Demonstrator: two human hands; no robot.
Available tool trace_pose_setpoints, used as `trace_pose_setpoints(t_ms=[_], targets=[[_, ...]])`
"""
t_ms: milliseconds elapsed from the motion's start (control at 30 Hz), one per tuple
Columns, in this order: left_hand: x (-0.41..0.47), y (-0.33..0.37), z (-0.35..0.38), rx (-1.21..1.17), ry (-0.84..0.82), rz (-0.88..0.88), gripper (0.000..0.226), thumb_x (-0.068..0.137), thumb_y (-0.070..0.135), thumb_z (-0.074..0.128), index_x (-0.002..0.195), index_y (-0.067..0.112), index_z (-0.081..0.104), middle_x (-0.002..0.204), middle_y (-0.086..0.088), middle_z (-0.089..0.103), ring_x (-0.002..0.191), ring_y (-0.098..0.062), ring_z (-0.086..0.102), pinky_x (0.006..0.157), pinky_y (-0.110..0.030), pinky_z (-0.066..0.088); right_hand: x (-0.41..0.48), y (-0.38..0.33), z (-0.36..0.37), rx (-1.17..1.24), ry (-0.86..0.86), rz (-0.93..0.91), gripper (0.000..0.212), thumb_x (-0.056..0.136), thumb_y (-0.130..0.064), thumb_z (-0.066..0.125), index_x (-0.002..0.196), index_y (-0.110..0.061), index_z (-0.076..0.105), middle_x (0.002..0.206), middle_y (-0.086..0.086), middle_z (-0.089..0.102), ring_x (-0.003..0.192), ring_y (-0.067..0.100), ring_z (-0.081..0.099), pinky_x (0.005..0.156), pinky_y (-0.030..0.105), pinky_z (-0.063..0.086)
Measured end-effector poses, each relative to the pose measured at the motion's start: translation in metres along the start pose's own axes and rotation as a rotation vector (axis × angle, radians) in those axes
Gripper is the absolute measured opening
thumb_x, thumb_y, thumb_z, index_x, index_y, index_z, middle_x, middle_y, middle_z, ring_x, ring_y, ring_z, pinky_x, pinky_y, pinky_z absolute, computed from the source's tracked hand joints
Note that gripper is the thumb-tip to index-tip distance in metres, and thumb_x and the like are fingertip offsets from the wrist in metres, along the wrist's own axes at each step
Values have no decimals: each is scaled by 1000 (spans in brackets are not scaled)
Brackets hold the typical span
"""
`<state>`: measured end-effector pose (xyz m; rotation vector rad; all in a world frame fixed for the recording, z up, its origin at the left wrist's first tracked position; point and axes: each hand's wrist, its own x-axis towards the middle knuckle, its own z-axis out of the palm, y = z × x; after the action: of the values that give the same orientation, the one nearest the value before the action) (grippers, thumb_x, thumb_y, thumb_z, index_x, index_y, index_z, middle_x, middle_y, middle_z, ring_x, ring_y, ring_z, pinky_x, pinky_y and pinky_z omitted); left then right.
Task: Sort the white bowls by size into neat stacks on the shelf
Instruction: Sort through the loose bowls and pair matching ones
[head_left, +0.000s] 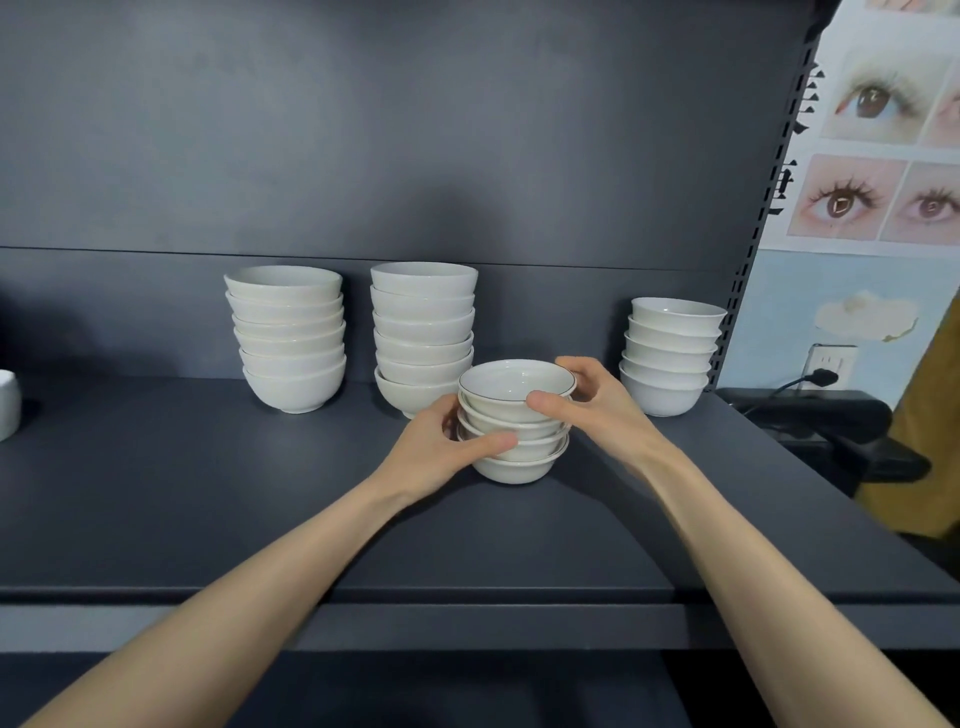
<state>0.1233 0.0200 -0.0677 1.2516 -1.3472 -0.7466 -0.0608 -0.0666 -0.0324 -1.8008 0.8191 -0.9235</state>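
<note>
Head view, looking down onto a dark shelf (208, 493). Four small dark-rimmed bowls nested into a little stack (501, 418) near the front, roughly centre. Seemingly resting on the board rather than lifted, though hard to say for sure. Gripped from both sides: left hand (436, 452) curled round the lower bowls with the thumb laid across the front, right hand (597, 405) wrapped round the top bowl with the thumb up at the rim. Neither one open, neither one empty.

Along the back wall, three taller piles of plain white bowls: left stack (288, 338), middle stack (423, 322), right stack (670, 353) over by the upright. Middle stack just behind the little stack, overlapping it in view; touching or not, can't tell. Also a white object (8, 402) cut off at the far left edge.

Guessing at the step: squaring up the little stack or shifting it to a spot of its own, maybe the gap between middle stack and right stack.

Stuff to watch for from here:
- Gripping at two different heights, so a real risk of shearing the top bowl off the lower ones with an uneven pull.
- Could easily clip the foot of the middle stack when pushing back. Looks a bit staggered, so not much needed to tip it.
- Might leave the bottom bowl behind on a lift, with the left thumb sitting above it.
</note>
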Motion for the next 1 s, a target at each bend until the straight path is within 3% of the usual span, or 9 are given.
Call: trace_pose_setpoints(t_ms=[133, 267, 433, 567, 700, 833, 1000], targets=[[-3, 0, 4, -30, 20, 5, 77, 63, 29, 87, 129, 23, 47, 124, 12, 63, 114, 0, 59, 91, -17, 48, 4, -10, -8, -131, -96, 3, 80, 68, -40, 81, 138, -23, 45, 127, -10, 56, 117, 6, 54, 89, 17, 40], [-4, 0, 8, -67, 37, 64, 66, 76, 9, 78, 129, 31, 44, 125, 12, 62, 114, 2, 58, 92, -15, 47, 3, -6, -8, -182, -26, -22, 73, 67, -43, 82, 131, -21, 56, 119, -10, 62, 114, 9, 56, 88, 18, 41], [-2, -2, 9, -75, 60, 84, 64, 78, 11, 76, 130, 31, 44, 126, 16, 60, 115, 5, 57, 95, -14, 46, 1, 8, -1, -105, 57, -45, 89, 49, -58, 85, 127, -21, 61, 122, -9, 64, 115, 9, 58, 98, 26, 45], [-1, 0, 8, -75, 72, 63, 65, 78, 14, 76, 134, 23, 45, 127, 11, 61, 116, 1, 58, 95, -12, 46, 3, 11, -1, -108, 54, -44, 75, 61, -52, 83, 127, -22, 61, 123, -11, 61, 116, 6, 56, 95, 21, 42], [-1, 0, 8, -66, 77, 50, 67, 77, 19, 77, 136, 19, 45, 129, 10, 60, 119, -1, 56, 98, -12, 44, 5, 9, -1, -164, 38, -23, 90, 49, -69, 77, 127, -27, 61, 124, -11, 61, 116, 7, 55, 100, 27, 44], [-1, -1, 8, -71, 69, 58, 65, 79, 16, 76, 136, 20, 45, 130, 9, 60, 117, 0, 57, 96, -11, 44, 2, 2, -3, -203, 3, -33, 90, 55, -66, 77, 132, -23, 57, 129, -9, 57, 118, 10, 52, 100, 27, 41], [-3, 3, 6, -9, 22, 58, 71, 73, 37, 78, 135, 26, 46, 128, 14, 61, 119, -1, 56, 100, -20, 44, 1, -7, -6, -265, -44, -4, 87, 63, -62, 76, 136, -20, 52, 133, -10, 53, 118, 9, 49, 94, 23, 37]])
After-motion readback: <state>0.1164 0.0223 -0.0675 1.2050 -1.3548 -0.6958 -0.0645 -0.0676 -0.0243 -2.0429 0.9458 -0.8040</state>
